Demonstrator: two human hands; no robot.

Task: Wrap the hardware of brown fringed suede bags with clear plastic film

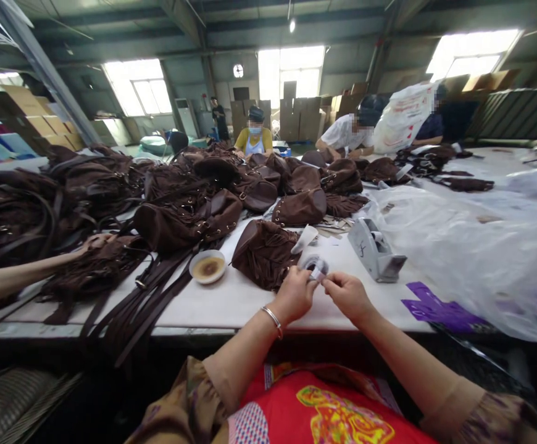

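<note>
In front of me my left hand (295, 294), with a silver bracelet at the wrist, is closed on a small roll of tape (315, 265). Close on its right, my right hand (348, 297) pinches at the roll's edge, by a pale piece that looks like the tape's end. A dark brown fringed bag (263, 253) lies just behind and left of my left hand, with a white tag (304, 238) at its right side. Behind my right hand stands a grey tape dispenser (374, 250).
A bowl of brownish liquid (208, 267) is left of the bag. Brown bags (180, 225) are heaped along the white table (231, 308). Another person's hand (97, 242) reaches in from the left. Clear plastic (472, 246) and a purple packet (444, 308) lie right. People work across the table.
</note>
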